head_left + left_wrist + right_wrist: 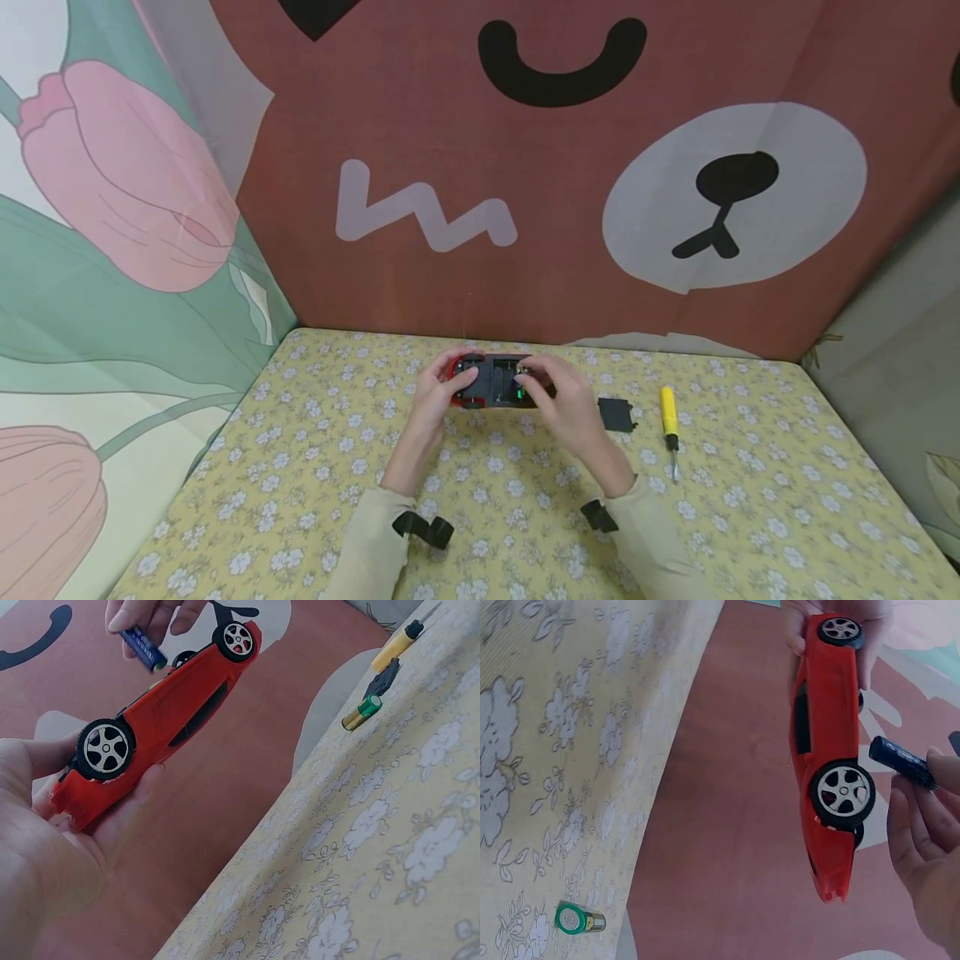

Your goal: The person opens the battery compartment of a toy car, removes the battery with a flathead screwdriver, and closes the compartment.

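Observation:
A red toy car [480, 390] is held upside down above the table, its dark underside and uncovered battery compartment [506, 382] facing up. My left hand [431, 396] grips one end of the car, thumb on the underside. Between thumb and fingers, my right hand [564, 402] pinches a dark blue battery [901, 761] over the compartment; in the left wrist view this battery [142, 649] tilts just off the car's underside. A green and gold battery [362, 712] lies on the table. Fingers partly hide the compartment in the head view.
A black battery cover [617, 414] lies right of the right hand. Beyond it is a yellow-handled screwdriver [669, 412], its tip toward the near edge. The flowered tablecloth [300, 467] ends at a printed backdrop [555, 275].

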### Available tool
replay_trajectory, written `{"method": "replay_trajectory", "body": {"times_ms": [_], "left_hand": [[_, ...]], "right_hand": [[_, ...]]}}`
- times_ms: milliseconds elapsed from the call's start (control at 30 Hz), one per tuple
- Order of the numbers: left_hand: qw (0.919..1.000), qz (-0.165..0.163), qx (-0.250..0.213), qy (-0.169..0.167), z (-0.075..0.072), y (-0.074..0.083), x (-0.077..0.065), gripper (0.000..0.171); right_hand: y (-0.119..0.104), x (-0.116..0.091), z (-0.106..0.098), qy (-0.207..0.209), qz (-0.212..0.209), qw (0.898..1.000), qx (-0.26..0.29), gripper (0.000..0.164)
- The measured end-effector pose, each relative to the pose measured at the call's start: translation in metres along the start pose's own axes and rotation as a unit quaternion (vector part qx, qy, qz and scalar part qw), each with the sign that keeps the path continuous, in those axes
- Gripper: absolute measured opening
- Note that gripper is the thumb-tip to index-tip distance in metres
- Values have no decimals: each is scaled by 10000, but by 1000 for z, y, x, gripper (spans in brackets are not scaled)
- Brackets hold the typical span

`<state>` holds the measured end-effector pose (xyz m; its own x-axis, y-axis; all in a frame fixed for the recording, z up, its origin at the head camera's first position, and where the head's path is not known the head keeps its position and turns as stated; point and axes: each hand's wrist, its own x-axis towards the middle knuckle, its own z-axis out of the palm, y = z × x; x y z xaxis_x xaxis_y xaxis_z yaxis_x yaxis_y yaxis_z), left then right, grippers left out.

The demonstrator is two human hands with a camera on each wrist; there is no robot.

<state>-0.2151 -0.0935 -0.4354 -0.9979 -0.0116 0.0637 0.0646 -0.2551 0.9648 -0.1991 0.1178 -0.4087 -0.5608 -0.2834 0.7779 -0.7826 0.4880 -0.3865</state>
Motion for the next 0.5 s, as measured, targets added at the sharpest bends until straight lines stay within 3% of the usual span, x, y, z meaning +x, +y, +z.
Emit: {"method": "replay_trajectory", "body": {"times_ms": [233, 500], "left_hand": [[10000, -22, -67, 4, -1, -2, 1, 42], [9999, -14, -109, -31, -1, -2, 1, 44]], "right_hand": [[0, 5, -10, 520, 169, 9983, 182, 23], [6, 7, -21, 584, 938, 9930, 407, 15]]}}
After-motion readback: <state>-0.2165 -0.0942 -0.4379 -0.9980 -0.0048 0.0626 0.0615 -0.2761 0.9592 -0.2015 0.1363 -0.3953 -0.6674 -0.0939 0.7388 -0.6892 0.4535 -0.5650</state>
